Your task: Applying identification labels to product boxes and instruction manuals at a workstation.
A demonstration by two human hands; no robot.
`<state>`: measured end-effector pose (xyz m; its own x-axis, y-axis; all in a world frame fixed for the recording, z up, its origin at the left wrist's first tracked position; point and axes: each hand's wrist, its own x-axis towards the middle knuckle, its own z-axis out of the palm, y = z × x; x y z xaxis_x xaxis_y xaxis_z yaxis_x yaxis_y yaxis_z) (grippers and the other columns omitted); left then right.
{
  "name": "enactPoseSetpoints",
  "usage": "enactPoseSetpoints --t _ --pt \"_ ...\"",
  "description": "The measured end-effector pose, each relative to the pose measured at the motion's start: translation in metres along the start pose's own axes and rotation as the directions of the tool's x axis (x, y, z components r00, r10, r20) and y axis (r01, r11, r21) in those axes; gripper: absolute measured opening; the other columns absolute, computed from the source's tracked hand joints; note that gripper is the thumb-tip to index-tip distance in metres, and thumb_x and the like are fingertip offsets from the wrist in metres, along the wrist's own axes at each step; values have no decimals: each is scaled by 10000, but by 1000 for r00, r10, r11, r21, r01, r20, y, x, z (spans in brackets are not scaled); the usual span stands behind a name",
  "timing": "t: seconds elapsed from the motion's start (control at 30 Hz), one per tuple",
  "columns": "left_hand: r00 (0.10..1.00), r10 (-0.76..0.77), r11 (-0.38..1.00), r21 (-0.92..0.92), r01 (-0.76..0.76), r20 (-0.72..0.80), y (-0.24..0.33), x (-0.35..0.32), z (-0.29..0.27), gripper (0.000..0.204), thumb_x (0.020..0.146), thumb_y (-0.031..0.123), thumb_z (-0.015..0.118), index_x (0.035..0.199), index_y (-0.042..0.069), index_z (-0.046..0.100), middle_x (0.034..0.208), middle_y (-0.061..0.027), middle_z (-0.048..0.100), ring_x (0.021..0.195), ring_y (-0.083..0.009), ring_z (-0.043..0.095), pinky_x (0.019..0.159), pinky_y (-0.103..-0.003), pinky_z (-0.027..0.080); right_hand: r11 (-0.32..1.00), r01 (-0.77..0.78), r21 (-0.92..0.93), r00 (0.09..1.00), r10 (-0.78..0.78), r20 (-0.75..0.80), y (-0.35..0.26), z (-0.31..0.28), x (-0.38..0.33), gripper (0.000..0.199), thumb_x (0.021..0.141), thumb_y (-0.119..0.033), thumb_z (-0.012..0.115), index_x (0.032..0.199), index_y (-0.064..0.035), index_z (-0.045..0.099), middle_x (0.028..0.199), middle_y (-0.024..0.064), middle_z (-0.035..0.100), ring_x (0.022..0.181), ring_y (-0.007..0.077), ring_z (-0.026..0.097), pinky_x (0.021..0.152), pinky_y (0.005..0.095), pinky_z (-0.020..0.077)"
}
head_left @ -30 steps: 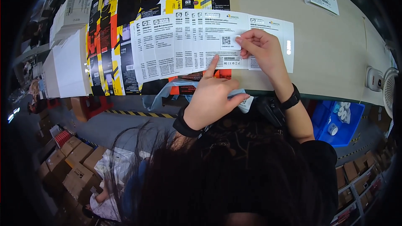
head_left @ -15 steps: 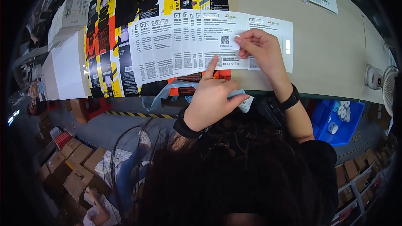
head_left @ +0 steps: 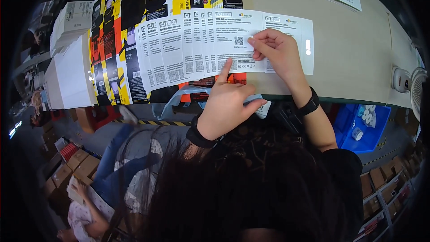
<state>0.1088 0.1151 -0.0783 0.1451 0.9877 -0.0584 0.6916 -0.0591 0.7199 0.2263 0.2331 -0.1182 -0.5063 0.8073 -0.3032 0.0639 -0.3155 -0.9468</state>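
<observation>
Left hand [head_left: 226, 103] pins the fanned white sheets [head_left: 197, 45] on the bench [head_left: 354, 62] with one finger, holding nothing. Beyond, right hand [head_left: 275, 51] pinches a small label [head_left: 249, 45]; best press it flat and square.

Leaflets [head_left: 197, 45] fanned on table [head_left: 358, 54]; blue bin [head_left: 365, 127] below right.
</observation>
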Motion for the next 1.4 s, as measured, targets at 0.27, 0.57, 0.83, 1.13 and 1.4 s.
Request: enactPoseSetpoints --t 0.27,0.57,0.83,1.13,1.4 --pt "1000 -21 1000 -6 21 13 -2 1 0 214 730 256 682 818 64 650 587 -76 581 586 -265 575 1089 -451 170 953 -29 -301 999 21 -30 -9 8 -1 217 769 -99 696 779 -10 499 637 30 560 549 61 549 498 187 451" --pt "999 -37 999 -7 37 32 0 1 0 217 728 259 684 827 68 652 622 -78 599 609 -268 583 1091 -448 173 869 180 -461 943 -286 -170 3 6 6 378 721 -136 749 806 -71 386 592 -16 427 511 46 409 477 189 384" --pt "1000 -12 1000 12 12 -9 -2 1 4 208 731 258 683 804 66 650 625 -84 598 600 -269 577 1087 -453 186 689 316 -652 900 -436 -25 4 -3 15 406 671 -133 768 793 -76 385 630 22 377 526 115 326 479 256 337" --pt "997 20 1000 6 -20 -79 13 -13 -16 242 715 243 707 699 25 603 558 -91 555 566 -278 562 1079 -461 198 622 375 -687 906 -402 130 -16 0 6 321 704 -143 719 838 -65 438 729 57 452 673 179 450 608 295 397" --pt "991 23 999 36 -18 -132 -1 -20 -15 256 737 265 685 676 38 585 537 -99 539 580 -270 576 1070 -472 203 261 766 -587 634 -459 623 -14 21 -16 527 784 -235 614 1261 -104 431 1290 72 449 1233 236 381 1038 446 237"
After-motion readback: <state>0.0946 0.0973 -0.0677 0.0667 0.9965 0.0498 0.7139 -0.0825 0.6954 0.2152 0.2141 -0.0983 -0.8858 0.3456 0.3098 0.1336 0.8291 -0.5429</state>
